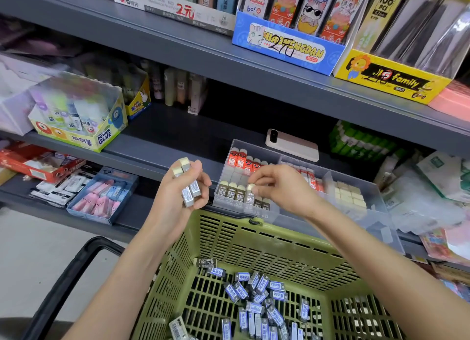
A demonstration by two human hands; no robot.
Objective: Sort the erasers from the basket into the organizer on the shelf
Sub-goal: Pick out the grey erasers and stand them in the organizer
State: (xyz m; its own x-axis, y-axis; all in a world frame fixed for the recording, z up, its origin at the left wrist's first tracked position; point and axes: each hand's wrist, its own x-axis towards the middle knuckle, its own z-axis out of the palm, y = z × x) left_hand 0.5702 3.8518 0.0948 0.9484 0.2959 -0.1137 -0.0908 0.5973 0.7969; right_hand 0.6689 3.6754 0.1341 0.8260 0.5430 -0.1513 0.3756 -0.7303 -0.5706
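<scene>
A green plastic basket point(256, 240) fills the lower middle, with several grey- and blue-sleeved erasers point(256, 299) on its floor. Above its far rim a clear organizer point(376, 227) sits on the shelf, holding red-sleeved erasers point(243, 159) at the back, dark-sleeved erasers point(231, 192) in front and bare cream ones point(348, 194) to the right. My left hand point(178, 199) is raised left of the organizer, shut on two silver-sleeved erasers point(189, 189). My right hand point(282, 187) pinches one dark-sleeved eraser point(250, 193) upright in the front row.
A pink phone point(292, 145) lies on the shelf behind the organizer. A blue tray of pink erasers point(101, 197) and a Power Glue box point(78, 116) stand to the left. Green packs point(361, 141) and wrapped goods crowd the right. The basket's black handle point(68, 271) hangs at lower left.
</scene>
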